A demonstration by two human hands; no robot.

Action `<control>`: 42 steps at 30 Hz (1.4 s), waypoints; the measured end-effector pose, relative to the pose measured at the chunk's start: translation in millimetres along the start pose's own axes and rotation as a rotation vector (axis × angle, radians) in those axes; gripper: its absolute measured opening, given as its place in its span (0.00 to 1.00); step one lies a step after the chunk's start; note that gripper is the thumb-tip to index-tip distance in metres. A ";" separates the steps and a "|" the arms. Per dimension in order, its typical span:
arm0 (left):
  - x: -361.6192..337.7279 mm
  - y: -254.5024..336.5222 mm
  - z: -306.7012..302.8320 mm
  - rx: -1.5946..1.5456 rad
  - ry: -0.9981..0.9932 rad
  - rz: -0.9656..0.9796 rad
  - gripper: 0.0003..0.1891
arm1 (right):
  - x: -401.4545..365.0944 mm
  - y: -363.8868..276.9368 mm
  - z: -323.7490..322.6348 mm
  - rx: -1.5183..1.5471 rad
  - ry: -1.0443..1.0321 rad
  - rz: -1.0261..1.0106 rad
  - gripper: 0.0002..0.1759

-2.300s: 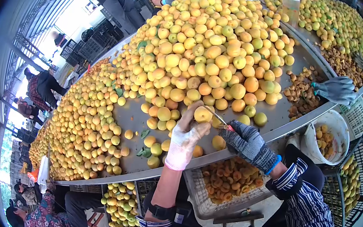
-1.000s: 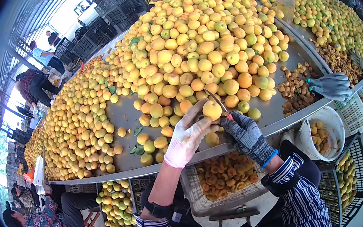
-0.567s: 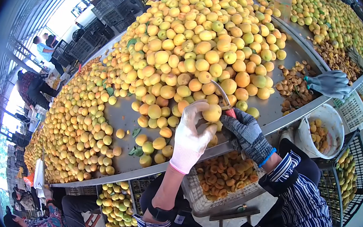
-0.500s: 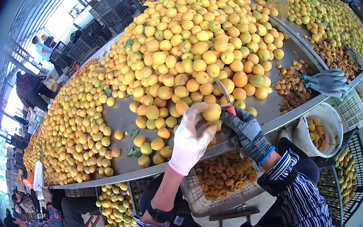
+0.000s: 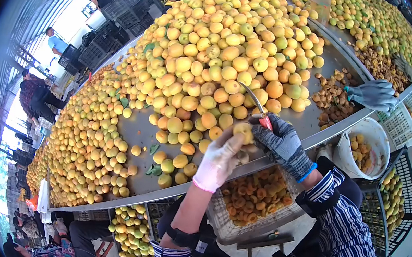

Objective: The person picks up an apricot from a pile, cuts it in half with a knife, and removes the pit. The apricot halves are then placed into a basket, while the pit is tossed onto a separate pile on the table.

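My left hand (image 5: 218, 162), in a white glove with a pink cuff, pinches an apricot (image 5: 243, 131) between thumb and fingers. The fruit looks cut, though its face is partly blurred. Close beside it, my right hand (image 5: 285, 144) in a grey knit glove is closed around a small curved knife with a red handle (image 5: 266, 121). Its blade (image 5: 252, 97) points up and away, apart from the fruit. Both hands are above the near rim of a metal table (image 5: 136, 130) heaped with whole apricots (image 5: 210, 52). Below them is a white crate (image 5: 215, 217) of pitted apricot halves (image 5: 256, 199).
Apricot pits (image 5: 330, 100) and a grey glove (image 5: 373, 94) lie at the right. A white bucket (image 5: 378, 172) and black crate (image 5: 405, 225) stand there too. A clear bottle (image 5: 320, 6) is at the back. Other people work across and left of the table.
The apricot, whole-looking before, now appears cut and sits slightly lower in my left fingers. My left hand has tilted and closed more around it. The knife blade has shifted slightly left and down.
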State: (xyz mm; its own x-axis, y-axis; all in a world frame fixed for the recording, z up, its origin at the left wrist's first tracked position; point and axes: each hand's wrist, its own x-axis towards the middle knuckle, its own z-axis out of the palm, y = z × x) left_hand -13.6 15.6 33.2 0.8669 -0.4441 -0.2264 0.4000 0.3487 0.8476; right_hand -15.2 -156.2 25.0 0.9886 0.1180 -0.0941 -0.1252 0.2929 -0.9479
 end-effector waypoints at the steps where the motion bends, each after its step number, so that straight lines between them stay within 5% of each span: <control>1: 4.7 2.3 -7.0 -0.026 -0.001 0.113 0.26 | -1.7 -1.3 0.9 -0.120 0.029 -0.127 0.15; 2: 9.4 6.1 -15.3 -0.049 0.000 0.227 0.25 | -3.6 -2.5 2.7 -0.237 0.056 -0.255 0.15; 7: 18.1 22.3 -47.7 -0.203 -0.053 0.361 0.20 | -18.2 -9.0 7.7 -0.468 -0.060 -0.257 0.19; 10: 14.1 26.8 -44.2 -0.163 -0.014 0.392 0.23 | -25.9 -22.4 12.5 -0.451 -0.141 -0.013 0.15; 14: 13.1 27.5 -38.0 -0.063 0.019 0.435 0.28 | -25.9 -18.1 9.4 -0.478 -0.159 -0.060 0.14; 27: 12.1 28.9 -37.5 -0.051 0.022 0.403 0.28 | -24.3 -13.4 7.5 -0.571 -0.154 -0.199 0.12; 38: 13.0 25.1 -31.0 0.383 0.207 0.529 0.23 | -25.0 -9.7 16.0 -0.858 -0.036 -0.241 0.11; 42: 22.3 15.5 -27.6 0.143 0.217 0.416 0.24 | -20.1 10.1 18.0 -0.908 0.052 -0.304 0.14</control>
State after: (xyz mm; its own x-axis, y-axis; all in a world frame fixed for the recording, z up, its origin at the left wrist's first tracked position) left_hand 20.2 33.9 28.0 0.9926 -0.1031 0.0637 -0.0255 0.3361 0.9415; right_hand -37.9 -138.5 22.8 0.9731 0.1096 0.2025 0.2292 -0.5457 -0.8060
